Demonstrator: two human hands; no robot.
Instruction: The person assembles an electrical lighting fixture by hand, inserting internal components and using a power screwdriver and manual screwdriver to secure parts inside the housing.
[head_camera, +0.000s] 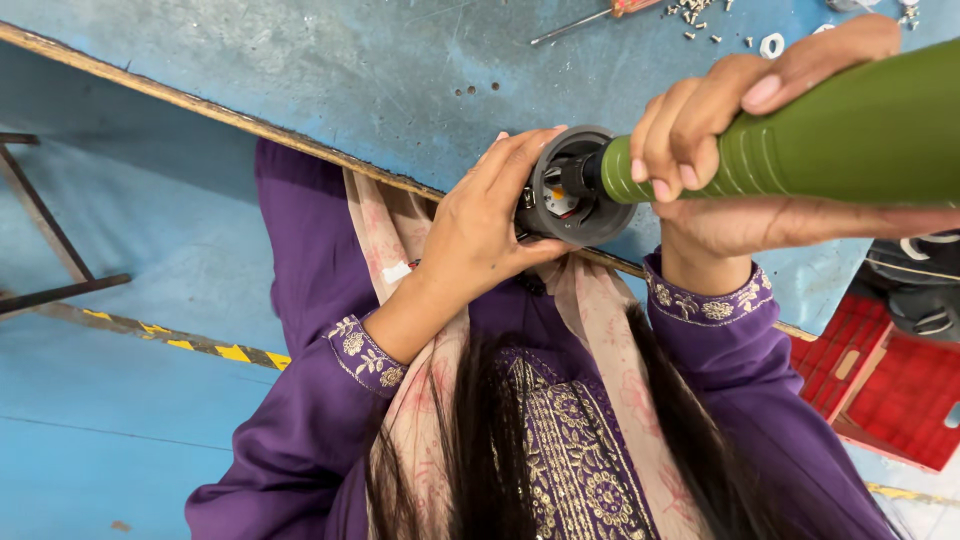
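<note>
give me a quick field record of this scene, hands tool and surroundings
left hand: grips a round grey housing at the table edge
right hand: wrapped around a green power screwdriver, its tip inside the housing
table: blue, worn, with loose screws and a hand screwdriver
floor: red crate, yellow-black tape

round housing (570, 190) held at table (330, 70) edge, centre | power driver (830, 135) entering it from right | screwdriver (590, 18) and loose screws (700, 15) lying far on table | crate (890, 385) placed near right
</note>
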